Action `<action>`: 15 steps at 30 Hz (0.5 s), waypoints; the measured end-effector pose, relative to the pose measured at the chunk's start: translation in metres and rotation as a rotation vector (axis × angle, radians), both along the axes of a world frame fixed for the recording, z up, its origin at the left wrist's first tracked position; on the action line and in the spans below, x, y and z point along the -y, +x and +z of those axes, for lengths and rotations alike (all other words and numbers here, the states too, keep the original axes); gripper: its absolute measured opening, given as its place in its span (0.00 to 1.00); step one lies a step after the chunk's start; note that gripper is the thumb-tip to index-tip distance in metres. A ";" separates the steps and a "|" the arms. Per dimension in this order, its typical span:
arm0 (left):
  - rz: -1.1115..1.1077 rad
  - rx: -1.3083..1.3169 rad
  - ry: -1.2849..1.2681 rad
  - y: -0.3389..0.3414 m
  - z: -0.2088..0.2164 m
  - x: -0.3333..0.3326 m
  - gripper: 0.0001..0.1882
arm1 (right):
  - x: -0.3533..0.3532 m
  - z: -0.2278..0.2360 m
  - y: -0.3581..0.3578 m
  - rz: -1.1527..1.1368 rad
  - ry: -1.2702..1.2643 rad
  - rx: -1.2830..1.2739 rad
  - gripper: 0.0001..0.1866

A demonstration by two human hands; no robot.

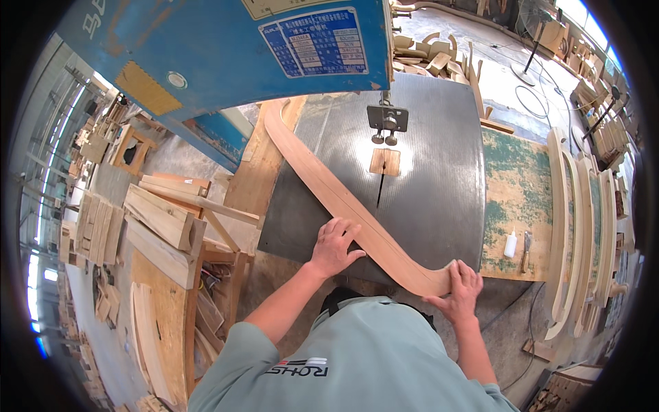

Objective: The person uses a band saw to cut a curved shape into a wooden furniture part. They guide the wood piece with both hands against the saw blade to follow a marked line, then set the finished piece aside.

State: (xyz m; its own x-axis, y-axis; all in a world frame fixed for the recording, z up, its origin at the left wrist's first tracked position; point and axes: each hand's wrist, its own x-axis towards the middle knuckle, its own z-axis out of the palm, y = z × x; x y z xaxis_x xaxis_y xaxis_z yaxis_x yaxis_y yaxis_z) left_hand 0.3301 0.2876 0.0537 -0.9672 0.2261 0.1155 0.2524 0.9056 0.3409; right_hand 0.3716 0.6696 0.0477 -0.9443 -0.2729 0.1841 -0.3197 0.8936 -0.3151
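A long, curved wooden board (329, 184) lies diagonally across the dark metal table (439, 206) of a band saw, with a pencil line along its face. My left hand (334, 248) holds the board's near-left edge around its middle, thumb spread from the fingers. At the near-right end, my right hand (458, 290) grips the board's tip, fingers bent over it. The saw's blade guide (388, 122) hangs above a small wooden insert (385, 163), where a slot runs toward me. The board passes left of that slot, apart from the guide.
The blue saw housing (226, 55) blocks the far left. On a worn green side board (518, 206) lie a white bottle (510, 244) and a knife-like tool (526, 251). Curved wooden parts (580, 226) stand at right. Stacked timber (161, 226) is at left; offcuts (439, 58) lie beyond the table.
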 end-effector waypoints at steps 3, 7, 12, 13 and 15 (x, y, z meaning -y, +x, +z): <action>-0.063 0.044 -0.104 -0.042 0.006 0.020 0.50 | -0.037 -0.008 0.006 0.013 0.086 -0.025 0.61; -0.200 0.273 -0.232 -0.113 0.027 0.037 0.57 | -0.078 -0.002 0.008 -0.201 0.051 0.140 0.55; -0.362 0.308 -0.247 -0.138 0.022 0.036 0.55 | -0.078 0.020 0.006 -0.394 -0.118 0.379 0.43; -0.396 0.283 -0.227 -0.133 0.023 0.033 0.54 | -0.079 0.018 0.007 -0.427 -0.187 0.398 0.39; -0.445 0.241 -0.200 -0.116 0.024 0.021 0.52 | -0.090 -0.003 0.014 -0.531 -0.190 0.281 0.33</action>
State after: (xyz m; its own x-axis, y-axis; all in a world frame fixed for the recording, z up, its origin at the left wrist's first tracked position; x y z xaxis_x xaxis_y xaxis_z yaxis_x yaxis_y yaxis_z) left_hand 0.2143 0.2671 0.0780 -0.7668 0.6145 -0.1854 0.5620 0.7823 0.2686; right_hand 0.3854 0.7596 0.0450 -0.9613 0.2598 -0.0914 0.2705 0.8280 -0.4912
